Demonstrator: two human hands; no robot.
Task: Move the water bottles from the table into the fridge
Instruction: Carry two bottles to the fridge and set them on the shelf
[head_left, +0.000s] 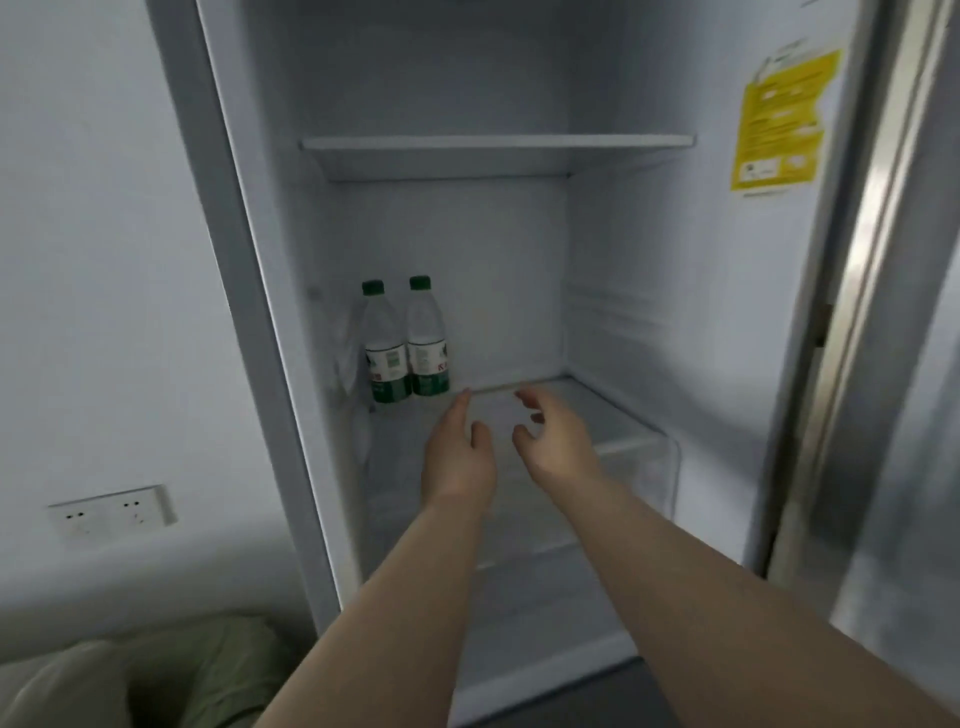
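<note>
Two clear water bottles with green caps and green labels stand upright side by side at the back left of the lower glass shelf (597, 410) of the open fridge: the left bottle (384, 348) and the right bottle (427, 338). My left hand (460, 452) hovers over the shelf just right of and in front of the bottles, fingers apart and empty. Beside it, my right hand (553, 441) is also over the shelf, fingers loosely curled apart, holding nothing. Neither hand touches a bottle.
An upper shelf (498, 143) spans the fridge. A clear drawer (639, 478) sits below the lower shelf. The open fridge door (857, 291) stands at the right, with a yellow sticker (779, 119) on the inner wall. A wall socket (111, 512) and green fabric (218, 670) lie at the lower left.
</note>
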